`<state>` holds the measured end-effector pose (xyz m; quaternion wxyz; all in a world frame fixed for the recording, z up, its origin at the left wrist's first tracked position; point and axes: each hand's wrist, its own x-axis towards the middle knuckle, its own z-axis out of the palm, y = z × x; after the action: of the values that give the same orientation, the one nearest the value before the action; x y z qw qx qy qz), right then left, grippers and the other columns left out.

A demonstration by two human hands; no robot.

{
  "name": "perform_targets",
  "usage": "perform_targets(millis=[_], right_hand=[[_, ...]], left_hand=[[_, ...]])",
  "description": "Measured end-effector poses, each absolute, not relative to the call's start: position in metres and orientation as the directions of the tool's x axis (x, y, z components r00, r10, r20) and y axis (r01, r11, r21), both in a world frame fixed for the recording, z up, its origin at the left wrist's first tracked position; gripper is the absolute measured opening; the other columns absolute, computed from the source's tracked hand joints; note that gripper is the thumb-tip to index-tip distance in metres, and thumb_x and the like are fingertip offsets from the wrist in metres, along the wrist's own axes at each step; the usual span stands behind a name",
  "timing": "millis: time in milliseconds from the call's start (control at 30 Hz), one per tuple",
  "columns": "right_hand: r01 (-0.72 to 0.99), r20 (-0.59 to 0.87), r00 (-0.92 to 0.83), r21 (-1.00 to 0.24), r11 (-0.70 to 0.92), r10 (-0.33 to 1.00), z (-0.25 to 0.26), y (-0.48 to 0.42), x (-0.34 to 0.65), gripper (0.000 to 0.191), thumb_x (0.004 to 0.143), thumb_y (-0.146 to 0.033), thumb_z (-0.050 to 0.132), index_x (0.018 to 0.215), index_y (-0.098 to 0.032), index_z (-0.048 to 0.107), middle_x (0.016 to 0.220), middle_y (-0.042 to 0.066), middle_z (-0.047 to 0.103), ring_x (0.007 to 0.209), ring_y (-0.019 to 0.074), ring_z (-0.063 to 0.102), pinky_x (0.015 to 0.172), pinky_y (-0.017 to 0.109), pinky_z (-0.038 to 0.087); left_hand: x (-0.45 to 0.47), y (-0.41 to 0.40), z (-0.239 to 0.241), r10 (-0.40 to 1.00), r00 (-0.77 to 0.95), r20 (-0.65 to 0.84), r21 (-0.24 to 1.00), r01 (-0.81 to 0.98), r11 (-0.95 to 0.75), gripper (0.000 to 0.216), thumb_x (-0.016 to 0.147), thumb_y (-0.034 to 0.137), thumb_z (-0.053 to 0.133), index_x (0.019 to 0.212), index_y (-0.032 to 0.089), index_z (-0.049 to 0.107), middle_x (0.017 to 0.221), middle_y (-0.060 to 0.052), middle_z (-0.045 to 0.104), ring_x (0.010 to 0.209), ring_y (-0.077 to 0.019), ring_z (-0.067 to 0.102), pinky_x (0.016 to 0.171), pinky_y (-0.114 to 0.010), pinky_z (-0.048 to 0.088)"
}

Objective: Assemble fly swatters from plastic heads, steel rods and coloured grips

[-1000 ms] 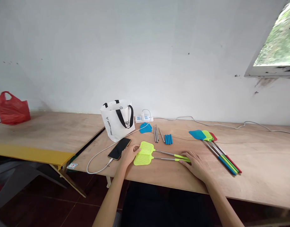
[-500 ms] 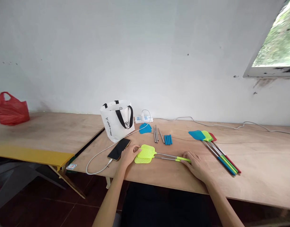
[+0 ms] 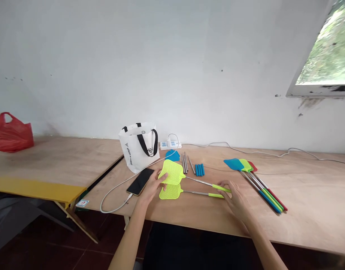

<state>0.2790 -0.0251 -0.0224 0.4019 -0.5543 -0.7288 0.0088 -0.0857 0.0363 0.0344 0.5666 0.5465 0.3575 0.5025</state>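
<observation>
Two yellow-green fly swatters lie in front of me on the wooden table (image 3: 307, 195). The upper fly swatter (image 3: 172, 172) is tilted up off the table, its mesh head pinched by my left hand (image 3: 153, 184) and its green handle end under the fingers of my right hand (image 3: 236, 197). The lower fly swatter (image 3: 172, 191) lies flat below it. My right hand's fingers curl over the handle.
A black phone (image 3: 140, 181) on a white cable lies left of my left hand. Behind stand a white tote bag (image 3: 138, 145), a power strip (image 3: 170, 144), a blue swatter head (image 3: 172, 155), metal rods (image 3: 185, 162), blue grips (image 3: 200, 169). Three assembled swatters (image 3: 255, 179) lie at right. A red bag (image 3: 12, 133) far left.
The upper swatter, lying flat on the other one earlier, has been raised at its head by my left hand. The camera view has tilted slightly.
</observation>
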Motion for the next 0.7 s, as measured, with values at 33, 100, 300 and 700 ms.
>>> perform_targets(millis=[33, 100, 300, 700], right_hand=[[0.817, 0.578, -0.065, -0.436, 0.376, 0.813, -0.019, -0.026, 0.279, 0.027, 0.101, -0.052, 0.046, 0.101, -0.028, 0.059, 0.104, 0.006, 0.071, 0.096, 0.0249, 0.066, 0.084, 0.039, 0.049], [0.848, 0.583, -0.090, -0.381, 0.369, 0.808, -0.011, -0.030, 0.276, 0.028, 0.101, -0.051, 0.045, 0.101, -0.029, 0.062, 0.103, 0.006, 0.072, 0.093, 0.0247, 0.066, 0.083, 0.039, 0.048], [0.846, 0.581, -0.183, -0.317, 0.428, 0.793, 0.016, -0.044, 0.250, 0.037, 0.106, -0.047, 0.037, 0.116, -0.030, 0.069, 0.093, 0.006, 0.073, 0.088, 0.0231, 0.066, 0.080, 0.037, 0.047], [0.851, 0.605, -0.137, -0.334, 0.406, 0.784, 0.021, -0.064, 0.214, 0.036, 0.105, -0.047, 0.041, 0.119, -0.033, 0.070, 0.090, 0.005, 0.072, 0.079, 0.0216, 0.066, 0.071, 0.032, 0.048]], left_hand=[[-0.084, 0.034, 0.037, 0.958, 0.250, 0.144, 0.979, -0.176, -0.101, 0.058, 0.075, 0.052, 0.083, 0.117, 0.015, 0.066, 0.095, -0.009, 0.071, 0.073, -0.0190, 0.066, 0.048, -0.022, 0.048], [-0.079, 0.028, 0.042, 0.957, 0.263, 0.124, 0.984, -0.155, -0.085, 0.049, 0.076, 0.045, 0.084, 0.112, 0.015, 0.070, 0.097, -0.010, 0.073, 0.075, -0.0195, 0.067, 0.049, -0.021, 0.049], [-0.063, 0.009, 0.049, 0.899, 0.417, 0.134, 0.969, -0.245, -0.031, 0.056, 0.070, 0.045, 0.088, 0.115, 0.016, 0.073, 0.107, -0.017, 0.074, 0.094, -0.0309, 0.072, 0.063, -0.034, 0.060], [0.004, -0.024, 0.039, 0.813, 0.531, 0.240, 0.931, -0.362, -0.039, 0.042, 0.095, 0.053, 0.061, 0.115, 0.019, 0.074, 0.120, -0.016, 0.071, 0.112, -0.0306, 0.068, 0.081, -0.041, 0.062]])
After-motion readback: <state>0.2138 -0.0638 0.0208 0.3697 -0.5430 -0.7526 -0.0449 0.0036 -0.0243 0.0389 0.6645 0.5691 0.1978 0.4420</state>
